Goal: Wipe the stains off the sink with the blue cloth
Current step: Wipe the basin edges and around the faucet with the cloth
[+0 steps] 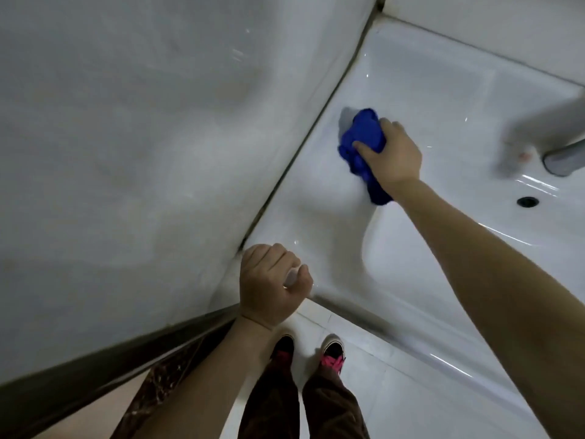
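The right hand (392,153) is gripping the bunched blue cloth (361,137) and pressing it onto the flat left rim of the white sink (411,90), near the wall (126,122). The left hand (269,283) is curling round a small pale object (292,275) at the sink's front corner.

One head-worn view looks steeply down, seemingly tilted, close over the sink (411,99).
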Action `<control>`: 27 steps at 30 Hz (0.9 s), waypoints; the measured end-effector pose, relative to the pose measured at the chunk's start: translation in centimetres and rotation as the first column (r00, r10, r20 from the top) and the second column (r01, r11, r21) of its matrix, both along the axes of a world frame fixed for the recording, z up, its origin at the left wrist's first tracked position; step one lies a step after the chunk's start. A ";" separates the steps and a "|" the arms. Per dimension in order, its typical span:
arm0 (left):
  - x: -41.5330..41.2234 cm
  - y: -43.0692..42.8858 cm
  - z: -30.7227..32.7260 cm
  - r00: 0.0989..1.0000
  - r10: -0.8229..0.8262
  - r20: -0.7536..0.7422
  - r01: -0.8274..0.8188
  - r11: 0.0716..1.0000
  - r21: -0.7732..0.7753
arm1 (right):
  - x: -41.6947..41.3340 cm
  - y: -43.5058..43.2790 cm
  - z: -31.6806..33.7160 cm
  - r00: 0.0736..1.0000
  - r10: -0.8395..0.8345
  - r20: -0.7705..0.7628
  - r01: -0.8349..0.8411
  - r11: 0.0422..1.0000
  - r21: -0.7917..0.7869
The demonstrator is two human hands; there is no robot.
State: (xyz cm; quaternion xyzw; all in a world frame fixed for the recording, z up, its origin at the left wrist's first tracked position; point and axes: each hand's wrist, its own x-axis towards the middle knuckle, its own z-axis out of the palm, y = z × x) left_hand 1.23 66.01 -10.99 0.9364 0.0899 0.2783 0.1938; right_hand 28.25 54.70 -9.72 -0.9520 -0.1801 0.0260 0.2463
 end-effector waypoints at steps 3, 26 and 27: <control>0.0 -0.1 0.1 1.000 0.010 0.003 -0.010 1.000 0.009 | 1.7 2.2 0.5 0.994 -0.105 -0.020 0.105 0.994 -0.009; 0.0 -0.1 0.0 0.998 0.020 -0.054 -0.018 0.999 0.038 | -4.1 -2.5 0.5 0.903 0.422 -0.083 -0.424 0.906 -0.001; 0.0 -0.2 -0.2 0.999 0.026 -0.047 -0.024 0.999 0.047 | -0.3 -1.7 0.2 0.963 0.267 -0.040 -0.268 0.963 -0.019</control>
